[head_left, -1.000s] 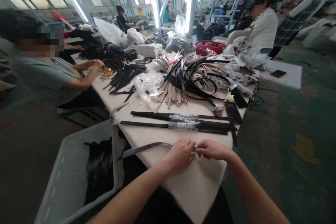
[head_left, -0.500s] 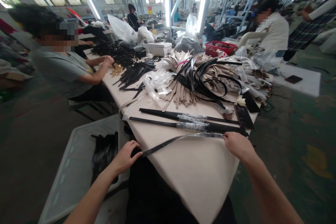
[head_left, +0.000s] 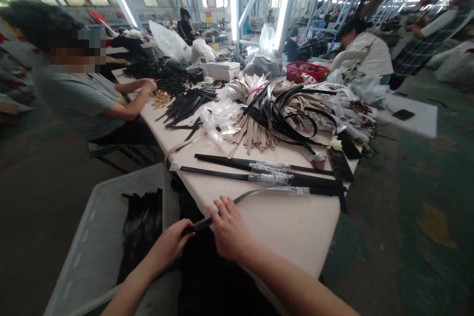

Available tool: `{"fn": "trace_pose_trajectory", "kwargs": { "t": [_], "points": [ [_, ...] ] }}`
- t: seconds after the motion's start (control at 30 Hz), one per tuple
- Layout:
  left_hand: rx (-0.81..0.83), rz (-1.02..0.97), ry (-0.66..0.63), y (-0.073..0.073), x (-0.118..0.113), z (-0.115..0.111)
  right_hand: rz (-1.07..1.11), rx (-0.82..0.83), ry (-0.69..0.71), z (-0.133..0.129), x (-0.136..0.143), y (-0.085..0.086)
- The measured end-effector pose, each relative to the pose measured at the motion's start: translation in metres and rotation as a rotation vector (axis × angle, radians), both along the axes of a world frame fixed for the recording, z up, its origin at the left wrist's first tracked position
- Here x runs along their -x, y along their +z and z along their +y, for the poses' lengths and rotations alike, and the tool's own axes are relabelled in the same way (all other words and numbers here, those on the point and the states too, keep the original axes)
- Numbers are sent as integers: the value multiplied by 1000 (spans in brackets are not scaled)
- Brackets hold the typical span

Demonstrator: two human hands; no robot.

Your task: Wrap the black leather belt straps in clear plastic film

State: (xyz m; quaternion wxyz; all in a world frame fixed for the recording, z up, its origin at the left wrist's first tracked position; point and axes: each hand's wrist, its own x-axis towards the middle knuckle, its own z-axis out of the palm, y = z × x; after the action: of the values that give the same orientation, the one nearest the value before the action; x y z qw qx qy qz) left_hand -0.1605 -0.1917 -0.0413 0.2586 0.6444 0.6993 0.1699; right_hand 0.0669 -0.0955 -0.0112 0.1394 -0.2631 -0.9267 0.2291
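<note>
The left hand (head_left: 177, 241) grips a black strap (head_left: 203, 225) just off the worktop (head_left: 292, 229) edge; the right hand (head_left: 230, 229) lies over the strap, whether gripping I cannot tell.

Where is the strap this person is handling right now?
In the head view, the strap crosses the left edge of the table, its near part in the left hand, with the right hand over it and plastic-wrapped straps just beyond.

Head view: I look forward and down, from above the near tabletop (head_left: 296, 229).
Bin (head_left: 92, 237): close, low at my left.
Lamps (head_left: 233, 0): farther off, along my top edge.
</note>
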Motion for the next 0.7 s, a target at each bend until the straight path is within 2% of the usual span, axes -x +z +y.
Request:
{"fn": "trace_pose_trajectory", "kwargs": {
  "t": [0.13, 0.2, 0.27, 0.37, 0.47, 0.57, 0.7],
  "points": [
    [-115, 279, -144, 24, 0, 0, -37, -120, 151, -2, 43, 10],
    [-192, 411, -201, 36, 13, -1, -88, -152, 180, 8, 50, 16],
    [-288, 514, -197, 45, 36, -4, -142, -186, 176, 25, 42, 21],
    [-422, 634, -133, 56, 83, -8, -227, -210, 52, 58, 4, 27],
    [-434, 678, -104, 64, 115, -3, -291, -169, -95, 87, -48, 30],
    [-420, 669, -111, 65, 120, 18, -325, -133, -186, 104, -97, 25],
    [-437, 608, -66, 51, 115, 68, -369, -21, -322, 112, -164, 7]
  ]
}}
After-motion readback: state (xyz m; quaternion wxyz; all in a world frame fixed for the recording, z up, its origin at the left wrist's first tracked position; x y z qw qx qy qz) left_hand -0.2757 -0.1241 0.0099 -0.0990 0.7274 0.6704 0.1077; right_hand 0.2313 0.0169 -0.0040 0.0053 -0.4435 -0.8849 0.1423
